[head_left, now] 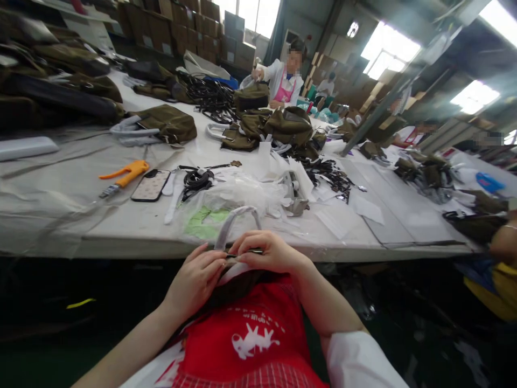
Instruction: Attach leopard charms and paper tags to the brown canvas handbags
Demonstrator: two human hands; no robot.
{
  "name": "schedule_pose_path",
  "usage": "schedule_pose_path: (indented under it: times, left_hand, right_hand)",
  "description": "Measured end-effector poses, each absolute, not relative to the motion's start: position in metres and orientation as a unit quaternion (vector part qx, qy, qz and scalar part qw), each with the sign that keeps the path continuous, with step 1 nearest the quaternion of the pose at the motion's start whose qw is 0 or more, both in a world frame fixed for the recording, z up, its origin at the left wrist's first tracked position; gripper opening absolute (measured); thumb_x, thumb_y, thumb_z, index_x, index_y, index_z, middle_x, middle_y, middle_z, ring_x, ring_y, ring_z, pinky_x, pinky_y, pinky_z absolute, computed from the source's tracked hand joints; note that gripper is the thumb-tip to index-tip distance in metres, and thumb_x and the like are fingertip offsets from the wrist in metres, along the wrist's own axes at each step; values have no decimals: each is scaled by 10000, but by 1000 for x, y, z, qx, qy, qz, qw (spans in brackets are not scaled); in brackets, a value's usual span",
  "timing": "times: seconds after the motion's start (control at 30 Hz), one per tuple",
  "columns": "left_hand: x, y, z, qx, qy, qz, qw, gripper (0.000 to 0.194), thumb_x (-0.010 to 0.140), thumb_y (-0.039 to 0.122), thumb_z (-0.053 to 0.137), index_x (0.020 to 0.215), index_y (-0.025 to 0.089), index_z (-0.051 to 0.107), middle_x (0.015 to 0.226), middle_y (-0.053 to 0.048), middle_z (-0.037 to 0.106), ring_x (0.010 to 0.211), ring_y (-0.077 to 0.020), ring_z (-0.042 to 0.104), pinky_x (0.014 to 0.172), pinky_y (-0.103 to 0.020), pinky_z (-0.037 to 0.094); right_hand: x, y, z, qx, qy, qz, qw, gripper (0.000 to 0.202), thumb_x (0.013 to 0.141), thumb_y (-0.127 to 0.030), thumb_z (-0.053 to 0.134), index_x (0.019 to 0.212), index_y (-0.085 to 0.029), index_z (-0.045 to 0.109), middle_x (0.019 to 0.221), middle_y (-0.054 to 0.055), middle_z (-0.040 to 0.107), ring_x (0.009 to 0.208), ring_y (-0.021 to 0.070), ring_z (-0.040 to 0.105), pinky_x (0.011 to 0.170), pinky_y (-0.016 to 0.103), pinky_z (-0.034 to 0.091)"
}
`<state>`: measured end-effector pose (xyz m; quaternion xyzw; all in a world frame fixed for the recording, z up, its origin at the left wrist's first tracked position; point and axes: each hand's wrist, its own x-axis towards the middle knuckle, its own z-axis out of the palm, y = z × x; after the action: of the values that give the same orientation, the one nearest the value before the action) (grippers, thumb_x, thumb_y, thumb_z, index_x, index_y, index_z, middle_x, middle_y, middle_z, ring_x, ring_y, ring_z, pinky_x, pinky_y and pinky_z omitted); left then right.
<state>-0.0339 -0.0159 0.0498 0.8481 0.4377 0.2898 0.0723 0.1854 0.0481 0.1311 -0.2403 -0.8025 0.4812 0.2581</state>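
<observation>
An olive-green handbag [238, 285] rests against the red apron at the table's front edge, partly hidden by my hands. Its handle [238, 213], wrapped in pale covering, arches up beyond my fingers. My left hand [197, 275] grips the bag's top edge from the left, fingers bent over it. From the right, my right hand [264, 250] pinches the same edge, thumb below and fingers curled on top. Both hands nearly meet at the opening. Whatever small part lies between the fingertips is hidden.
Orange-handled pliers [127, 175], a phone [151, 186] and a coiled black strap [197, 180] lie at the left. Clear plastic wrapping [242, 191] spreads ahead of my hands. Olive bags [286, 126] and black straps pile farther back. A co-worker [285, 81] stands across the table.
</observation>
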Motion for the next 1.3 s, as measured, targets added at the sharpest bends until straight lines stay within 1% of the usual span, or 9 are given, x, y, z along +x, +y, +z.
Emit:
schedule_pose_path:
  times: [0.13, 0.3, 0.4, 0.7, 0.87, 0.93, 1.03, 1.17, 1.3]
  left_hand:
    - [-36, -15, 49, 837, 443, 302, 107, 346, 979, 325, 399, 912, 207, 717, 988, -59, 752, 929, -196, 682, 907, -341, 536]
    - [-39, -15, 46, 830, 446, 318, 102, 361, 974, 363, 406, 898, 211, 724, 990, -67, 751, 925, -207, 683, 902, -338, 535]
    - [-40, -15, 44, 830, 444, 324, 101, 351, 973, 361, 412, 911, 214, 725, 998, -62, 751, 924, -208, 684, 902, -337, 533]
    - [-39, -17, 42, 826, 447, 328, 105, 324, 968, 352, 439, 896, 210, 721, 999, -52, 751, 940, -203, 679, 917, -332, 525]
    - [-38, -17, 47, 825, 449, 327, 108, 319, 970, 334, 434, 889, 205, 714, 977, -54, 744, 915, -200, 675, 884, -327, 530]
    - [-37, -17, 47, 824, 450, 326, 112, 312, 968, 333, 439, 889, 207, 713, 974, -54, 740, 909, -200, 674, 867, -326, 533]
    - [-35, -16, 46, 824, 448, 327, 113, 299, 966, 324, 446, 893, 203, 710, 977, -55, 737, 909, -200, 673, 866, -327, 531]
    - [-30, -14, 48, 832, 438, 326, 100, 279, 967, 281, 449, 900, 182, 701, 969, -64, 737, 918, -203, 668, 881, -334, 525]
    - [-29, -15, 50, 843, 426, 316, 92, 273, 969, 230, 428, 998, 174, 694, 992, -68, 736, 922, -204, 668, 866, -345, 530]
  right_hand:
    - [220, 61, 117, -411, -786, 387, 253, 169, 891, -328, 611, 887, -186, 702, 927, 38, 728, 851, 162, 658, 799, 271, 499]
    - [286, 79, 78, -689, -718, 97, -18, 295, 827, -132, 577, 1110, -152, 659, 1077, 134, 687, 972, 237, 649, 857, 311, 464]
    - [314, 83, 57, -725, -677, 72, -105, 358, 788, -36, 519, 1107, -125, 657, 1099, 175, 672, 993, 256, 657, 833, 306, 468]
    - [331, 110, 45, -724, -678, 82, -92, 285, 798, -38, 520, 955, -179, 712, 1028, 112, 709, 998, 234, 652, 838, 286, 455]
    - [309, 110, 71, -739, -672, 36, 9, 284, 879, -121, 498, 1119, -136, 649, 1181, 160, 643, 1019, 228, 633, 873, 294, 449]
    - [290, 98, 85, -705, -694, 69, 126, 253, 911, -208, 503, 1111, -142, 643, 1137, 133, 655, 942, 200, 639, 850, 285, 462]
    - [254, 73, 106, -556, -739, 285, 252, 252, 900, -329, 561, 1041, -151, 668, 896, 58, 685, 750, 150, 622, 703, 245, 482]
    - [205, 51, 121, -345, -762, 522, 166, 438, 821, -349, 687, 1220, -177, 626, 848, 4, 676, 710, 118, 601, 659, 212, 468]
    - [175, 49, 123, -269, -790, 530, 153, 254, 844, -325, 672, 1025, -155, 726, 883, 29, 688, 832, 144, 630, 790, 235, 473]
